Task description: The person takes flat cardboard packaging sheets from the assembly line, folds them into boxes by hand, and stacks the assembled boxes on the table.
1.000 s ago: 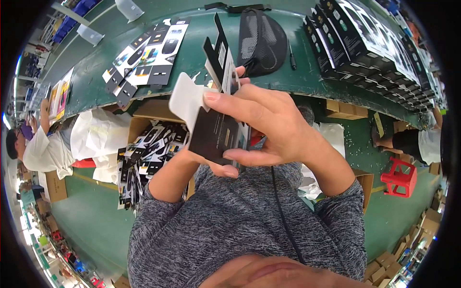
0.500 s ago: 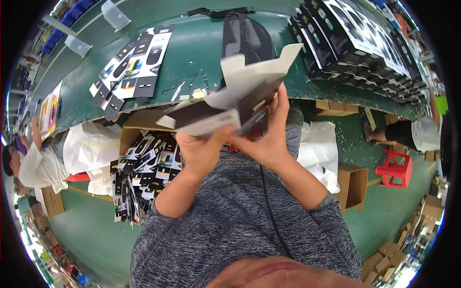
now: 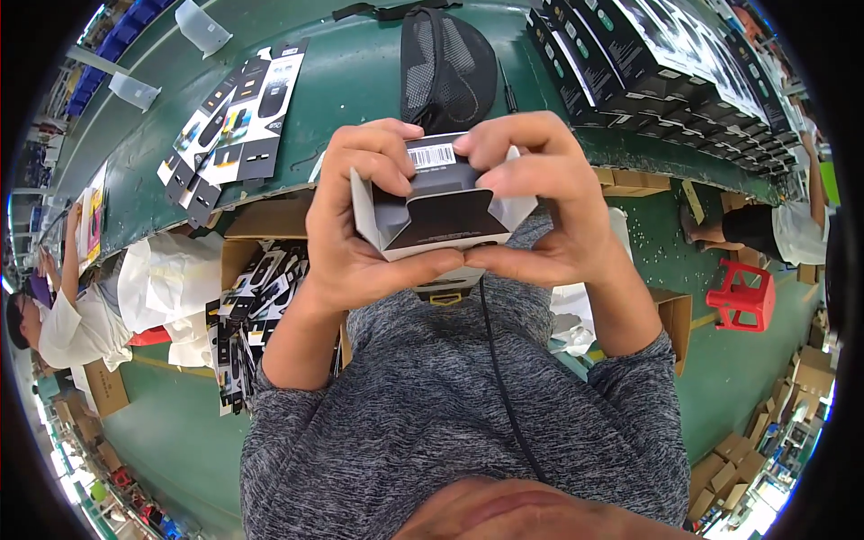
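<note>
Between the half-second-earlier frame and now, the black-and-white folding carton (image 3: 454,216) has swung from a tilted, blurred pose to a squared one, and both hands have shifted to its two sides. It sits directly between the left hand (image 3: 346,216) and the right hand (image 3: 562,211), in front of the person's chest, with its open end toward the camera. Each hand is closed around its own side: fingers curl over the far edge, and the thumbs press the near face, their tips almost meeting.

One carton is held; two pale side flaps stand out from it, and one black flap with slanted corners lies between them. On the green workbench (image 3: 351,63) are one black mesh pouch (image 3: 445,67), one black pen (image 3: 510,90) and two translucent bins (image 3: 201,29). Several flat carton blanks (image 3: 238,126) overlap to the left, too entangled to count; black boxes (image 3: 661,90) are stacked at right. One red stool (image 3: 742,297) stands on the floor.

One barcode label (image 3: 436,155) shows on the far panel, with fine print beneath; print on the black flap is too small to read.
</note>
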A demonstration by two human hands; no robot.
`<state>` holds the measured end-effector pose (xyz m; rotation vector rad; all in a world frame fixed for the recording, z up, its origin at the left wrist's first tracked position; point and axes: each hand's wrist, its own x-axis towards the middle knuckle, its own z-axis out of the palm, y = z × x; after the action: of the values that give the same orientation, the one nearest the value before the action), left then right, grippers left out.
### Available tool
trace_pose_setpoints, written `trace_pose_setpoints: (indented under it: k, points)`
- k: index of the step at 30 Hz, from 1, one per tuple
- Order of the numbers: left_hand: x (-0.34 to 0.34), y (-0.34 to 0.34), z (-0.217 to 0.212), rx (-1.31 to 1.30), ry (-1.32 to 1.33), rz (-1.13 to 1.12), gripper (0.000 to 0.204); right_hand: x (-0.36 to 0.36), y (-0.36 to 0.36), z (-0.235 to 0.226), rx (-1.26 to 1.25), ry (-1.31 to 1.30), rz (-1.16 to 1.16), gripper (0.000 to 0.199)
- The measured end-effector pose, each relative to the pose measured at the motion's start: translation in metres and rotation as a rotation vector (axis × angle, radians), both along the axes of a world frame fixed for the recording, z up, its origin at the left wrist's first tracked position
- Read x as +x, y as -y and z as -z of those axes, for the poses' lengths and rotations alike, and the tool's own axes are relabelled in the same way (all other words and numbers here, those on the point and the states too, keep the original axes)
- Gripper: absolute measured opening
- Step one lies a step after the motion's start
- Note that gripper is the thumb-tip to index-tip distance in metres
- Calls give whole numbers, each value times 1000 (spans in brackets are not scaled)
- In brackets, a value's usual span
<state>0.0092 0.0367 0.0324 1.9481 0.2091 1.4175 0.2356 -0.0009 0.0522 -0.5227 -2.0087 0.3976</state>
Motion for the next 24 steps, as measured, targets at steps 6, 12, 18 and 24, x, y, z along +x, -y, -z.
trace_pose_setpoints:
  k: [6, 12, 18, 24]
  points:
    - [4, 5, -10, 94, -20, -49, 92, -27, 3, 24, -4, -398, -78, 52]
    - [-3, 36, -49, 88, -364, -104, 48, -44, 40, 17, -279, -407, 98, 51]
    - [-5, 60, -24, 112, -235, -195, 40, -53, 43, 25, 37, -460, 190, 47]
    - [3, 58, -14, 353, -85, -362, 24, -60, 45, 23, 9, -481, 82, 43]
